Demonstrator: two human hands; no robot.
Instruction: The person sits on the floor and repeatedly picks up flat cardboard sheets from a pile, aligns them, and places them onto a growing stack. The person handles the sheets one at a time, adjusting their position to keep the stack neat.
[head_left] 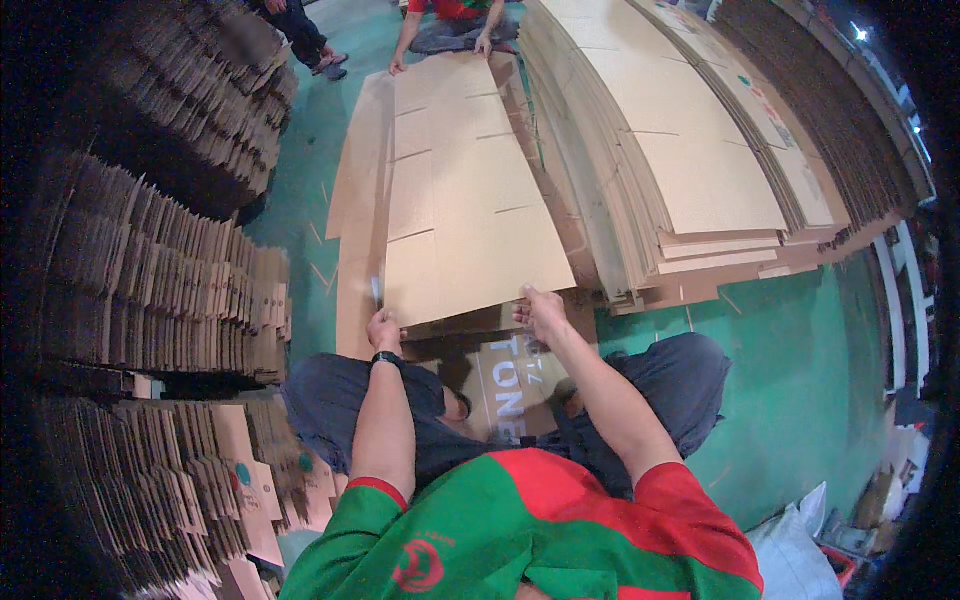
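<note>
A long slotted cardboard sheet (460, 190) stretches away from me between my knees. My left hand (384, 330) is closed on its near left corner, next to a small blade-like thing (376, 290) that I cannot make out well. At the near right corner, my right hand (541, 312) pinches the sheet's edge. The near edge is lifted off the cardboard below it. Across from me, a co-worker's two hands (398, 65) touch the far end of the same sheet.
Tall stacks of folded cardboard (170, 270) line the left side. A pile of flat cardboard sheets (690, 150) lies to the right. Printed cardboard (508, 385) is under my legs on the green floor (780, 370). A white sack (795, 550) lies at lower right. Another person's legs (300, 35) are at far left.
</note>
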